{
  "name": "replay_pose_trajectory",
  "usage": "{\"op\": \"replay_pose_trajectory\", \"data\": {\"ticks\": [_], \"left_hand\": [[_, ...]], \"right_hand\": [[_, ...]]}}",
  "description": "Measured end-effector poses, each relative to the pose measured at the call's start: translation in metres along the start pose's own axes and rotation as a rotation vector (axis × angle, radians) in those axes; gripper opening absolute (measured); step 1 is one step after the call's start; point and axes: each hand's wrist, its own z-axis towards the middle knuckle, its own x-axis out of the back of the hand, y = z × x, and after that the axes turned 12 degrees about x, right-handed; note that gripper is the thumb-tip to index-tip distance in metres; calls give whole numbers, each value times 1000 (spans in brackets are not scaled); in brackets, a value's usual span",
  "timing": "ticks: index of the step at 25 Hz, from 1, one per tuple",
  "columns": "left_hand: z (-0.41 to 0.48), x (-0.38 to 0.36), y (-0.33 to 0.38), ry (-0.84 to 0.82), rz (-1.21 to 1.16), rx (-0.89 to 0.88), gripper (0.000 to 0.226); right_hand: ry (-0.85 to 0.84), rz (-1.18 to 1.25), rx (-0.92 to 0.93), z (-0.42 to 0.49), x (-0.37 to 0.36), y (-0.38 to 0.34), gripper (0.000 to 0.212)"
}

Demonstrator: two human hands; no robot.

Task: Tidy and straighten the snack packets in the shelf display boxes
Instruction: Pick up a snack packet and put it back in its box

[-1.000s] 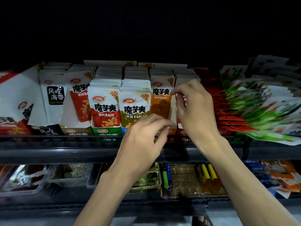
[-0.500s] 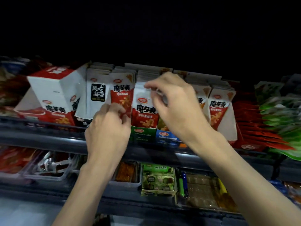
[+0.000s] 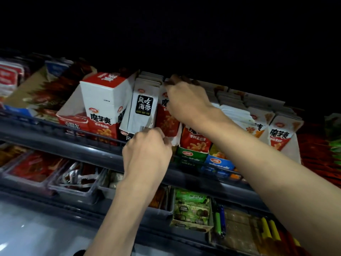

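From the head camera, a person had both bare arms up at the upper shelf (image 3: pixel 55 138) of a dimly lit snack display. The right hand (image 3: pixel 186 100) lay over a row of red packets (image 3: pixel 166 119), its fingers (image 3: pixel 175 80) curled across the tops of the row and gripping it. These packets stood upright in their display box, just right of a row of white packets (image 3: pixel 142 108) with a black label. The left hand (image 3: pixel 147 148) was lower, at the shelf's front rail, fingers curled tight against the foot of the white and red rows; whether it pinched a packet could not be told. Left of the white packets, a white carton (image 3: pixel 107 100) with a red top leaned tilted inside an open box. To the right, more red-and-white packets (image 3: pixel 280 133) stood in rows beyond a green box front (image 3: pixel 191 154) and a blue box front (image 3: pixel 219 161). On the lower shelf sat clear trays (image 3: pixel 73 183) of wrapped snacks, a green carton (image 3: pixel 191 211) and a tray holding lighters (image 3: pixel 219 220).
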Motion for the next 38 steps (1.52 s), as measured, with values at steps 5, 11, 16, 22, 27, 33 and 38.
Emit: {"op": "replay_pose_trajectory", "data": {"ticks": [5,11,16,22,27,33,38], "left_hand": [[2,-2,-1,4,-43,-18,24],[0,-3,-1,6,-106,-32,17],[1,1,3,170,-347,-30,34],[-10,9,10,291,-872,-200,53],[-36,10,29,-126,-1072,-379,9],[-51,-8,49,-570,-1117,-427,12],[-63,-27,68,-654,-1005,-403,21]], "right_hand": [[138,-97,38,-9,-2,-7,36],[180,-125,28,-13,-5,3,25],[565,154,5,-20,-4,10,18],[1008,507,88,-73,50,19,11],[1080,962,-133,-140,55,33,9],[966,1662,-602,-174,43,55,30],[731,1581,-670,-198,30,68,11]]}}
